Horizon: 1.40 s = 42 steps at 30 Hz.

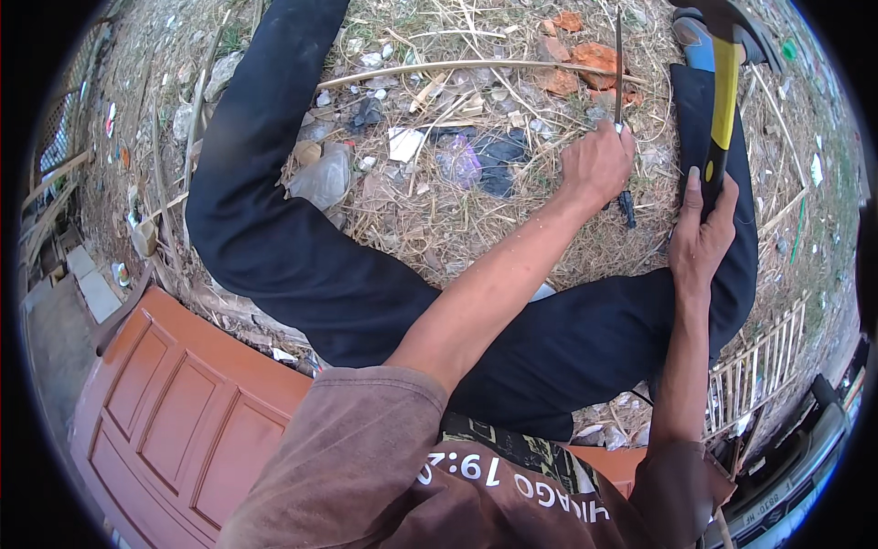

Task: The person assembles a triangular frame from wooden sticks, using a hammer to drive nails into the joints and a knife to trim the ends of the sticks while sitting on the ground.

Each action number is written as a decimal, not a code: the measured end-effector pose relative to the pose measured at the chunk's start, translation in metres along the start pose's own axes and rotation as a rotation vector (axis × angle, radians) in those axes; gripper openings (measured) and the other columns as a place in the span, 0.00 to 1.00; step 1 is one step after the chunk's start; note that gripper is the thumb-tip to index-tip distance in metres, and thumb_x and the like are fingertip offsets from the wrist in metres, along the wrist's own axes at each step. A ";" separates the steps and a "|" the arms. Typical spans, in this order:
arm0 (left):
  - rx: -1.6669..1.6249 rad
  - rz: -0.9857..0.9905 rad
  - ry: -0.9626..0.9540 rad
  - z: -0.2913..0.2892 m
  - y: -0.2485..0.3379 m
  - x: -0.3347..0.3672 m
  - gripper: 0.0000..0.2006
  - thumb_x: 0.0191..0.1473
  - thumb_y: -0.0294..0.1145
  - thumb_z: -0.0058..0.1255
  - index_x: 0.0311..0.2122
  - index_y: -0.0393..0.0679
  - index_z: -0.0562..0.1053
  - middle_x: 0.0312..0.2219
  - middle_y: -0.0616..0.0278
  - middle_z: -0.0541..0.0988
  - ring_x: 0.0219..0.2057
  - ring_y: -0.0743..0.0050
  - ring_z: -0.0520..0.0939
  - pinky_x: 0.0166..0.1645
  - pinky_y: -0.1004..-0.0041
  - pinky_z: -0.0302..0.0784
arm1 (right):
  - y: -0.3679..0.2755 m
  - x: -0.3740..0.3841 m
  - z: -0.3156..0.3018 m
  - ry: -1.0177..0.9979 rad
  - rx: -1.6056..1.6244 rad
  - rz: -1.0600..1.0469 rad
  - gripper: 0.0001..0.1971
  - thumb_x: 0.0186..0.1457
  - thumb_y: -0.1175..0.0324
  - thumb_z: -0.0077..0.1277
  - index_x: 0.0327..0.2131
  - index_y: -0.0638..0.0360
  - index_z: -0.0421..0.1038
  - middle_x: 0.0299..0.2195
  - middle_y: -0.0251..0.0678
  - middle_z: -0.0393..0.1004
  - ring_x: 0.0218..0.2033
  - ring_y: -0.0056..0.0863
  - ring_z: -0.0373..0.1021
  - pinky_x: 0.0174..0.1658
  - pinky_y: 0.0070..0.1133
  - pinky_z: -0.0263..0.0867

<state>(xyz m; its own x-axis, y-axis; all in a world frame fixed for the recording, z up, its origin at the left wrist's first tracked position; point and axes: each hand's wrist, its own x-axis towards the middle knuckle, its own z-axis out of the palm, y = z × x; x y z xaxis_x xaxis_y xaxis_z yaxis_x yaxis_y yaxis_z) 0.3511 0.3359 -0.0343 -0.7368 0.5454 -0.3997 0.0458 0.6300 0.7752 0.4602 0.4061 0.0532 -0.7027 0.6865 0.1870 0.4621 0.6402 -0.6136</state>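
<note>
My left hand (599,165) reaches out over the ground between my legs, closed around the lower end of a thin, dark, pointed blade (620,69). The blade stands nearly upright in the picture, seen almost edge-on, so its exact kind is unclear. On the right, my right hand (702,233) grips the black lower end of a hammer (724,101) with a yellow and black handle. My thumb lies along that handle. The dark hammer head is at the top, over my shoe (697,44). A gap separates the two tools.
Dry straw, stones and litter cover the ground. Broken orange bricks (594,62) lie beyond the blade, near a long thin stick (457,67). Dark plastic (501,160) lies between my black-trousered legs (247,174). A brown panelled door (187,412) is at lower left, a vehicle (791,494) at lower right.
</note>
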 end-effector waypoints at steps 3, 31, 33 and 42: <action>0.005 -0.004 0.005 0.000 0.002 0.002 0.24 0.65 0.45 0.34 0.39 0.30 0.71 0.27 0.34 0.80 0.33 0.33 0.82 0.42 0.45 0.76 | 0.018 -0.013 0.010 -0.005 -0.032 0.034 0.10 0.66 0.67 0.48 0.46 0.60 0.64 0.20 0.41 0.70 0.17 0.30 0.67 0.23 0.26 0.62; 0.117 -0.096 -0.053 -0.007 0.015 0.004 0.29 0.64 0.50 0.31 0.42 0.30 0.73 0.35 0.30 0.79 0.40 0.30 0.80 0.49 0.46 0.71 | 0.032 0.009 0.000 -0.082 -0.008 0.372 0.15 0.64 0.61 0.49 0.47 0.60 0.68 0.23 0.45 0.73 0.26 0.40 0.74 0.34 0.33 0.66; 0.146 -0.069 -0.031 -0.009 0.014 0.005 0.28 0.64 0.49 0.32 0.42 0.30 0.74 0.34 0.32 0.80 0.40 0.34 0.81 0.49 0.47 0.73 | 0.031 0.006 0.000 -0.083 0.017 0.395 0.14 0.64 0.61 0.49 0.47 0.60 0.68 0.23 0.45 0.73 0.26 0.40 0.74 0.34 0.33 0.66; 0.215 -0.044 0.008 -0.006 0.014 0.006 0.28 0.64 0.49 0.32 0.41 0.30 0.74 0.34 0.32 0.80 0.39 0.33 0.81 0.47 0.46 0.73 | 0.036 -0.006 0.003 -0.101 0.036 0.253 0.11 0.61 0.67 0.50 0.45 0.58 0.67 0.23 0.52 0.75 0.28 0.54 0.74 0.31 0.41 0.66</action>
<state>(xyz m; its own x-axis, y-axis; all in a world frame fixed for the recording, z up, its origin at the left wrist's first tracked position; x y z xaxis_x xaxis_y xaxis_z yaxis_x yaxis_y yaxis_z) 0.3435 0.3449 -0.0230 -0.7468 0.5110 -0.4257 0.1562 0.7569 0.6345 0.4796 0.4242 0.0272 -0.6184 0.7841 -0.0524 0.6119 0.4387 -0.6581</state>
